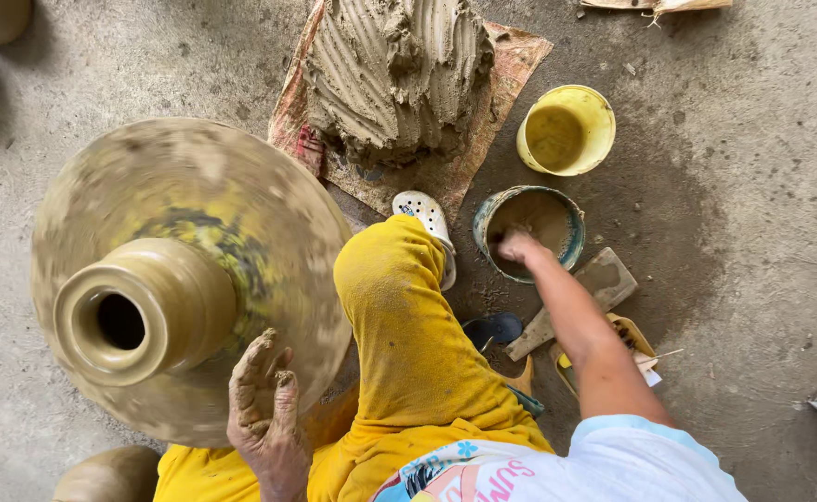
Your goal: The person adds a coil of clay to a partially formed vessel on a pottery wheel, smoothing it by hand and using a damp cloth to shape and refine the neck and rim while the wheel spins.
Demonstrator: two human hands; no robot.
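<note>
Clay vase: wet, tan, narrow-necked, standing on the blurred potter's wheel.
Left hand: clay-smeared, fingers loosely spread, resting at the wheel's near edge beside the vase.
Right hand: dipped into the blue-rimmed bowl of muddy water; whether its fingers are curled or spread cannot be told.
Clay heap: on a mat, behind the bowl.
Yellow bucket: on the floor, near the bowl.
</note>
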